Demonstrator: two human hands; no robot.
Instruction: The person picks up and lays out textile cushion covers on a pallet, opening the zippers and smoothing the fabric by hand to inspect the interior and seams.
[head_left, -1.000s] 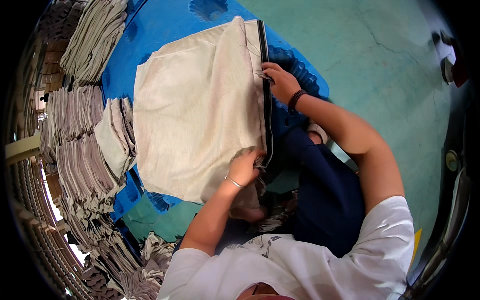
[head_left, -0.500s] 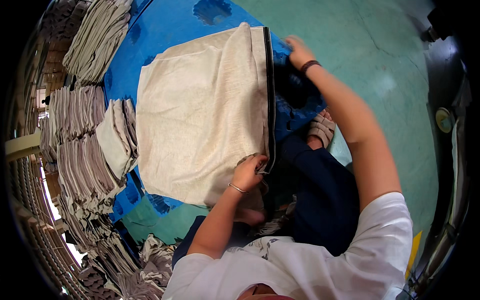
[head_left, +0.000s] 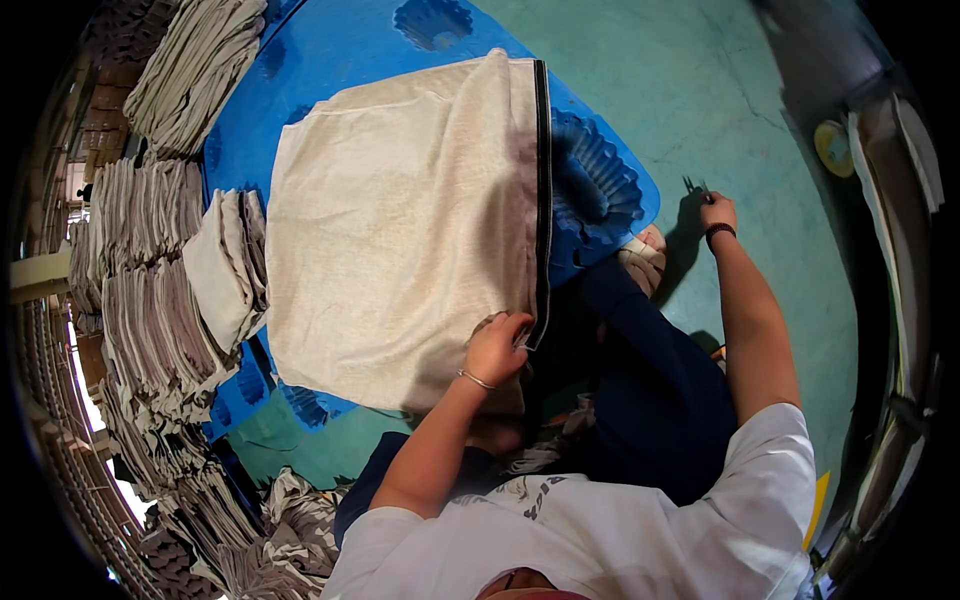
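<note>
Cream fabric cover (head_left: 400, 230), black zipper (head_left: 541, 190) along its right edge, spread flat on blue mat (head_left: 330, 60); likely light, soft, limp, best gripped at the stiffer zipper hem. Left hand (head_left: 497, 347) pinches near zipper end, fingers closed on cloth. Right hand (head_left: 716, 211) extended far right, fingers closed on small snips (head_left: 693, 186)

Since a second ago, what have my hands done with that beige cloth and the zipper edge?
The right hand left the far end of the dark zipper strip and swung out right over the green floor, where it now holds a small thin tool, possibly snips. The left hand stayed pinching the near zipper end of the beige cloth, which lies as before on the blue board.
</note>
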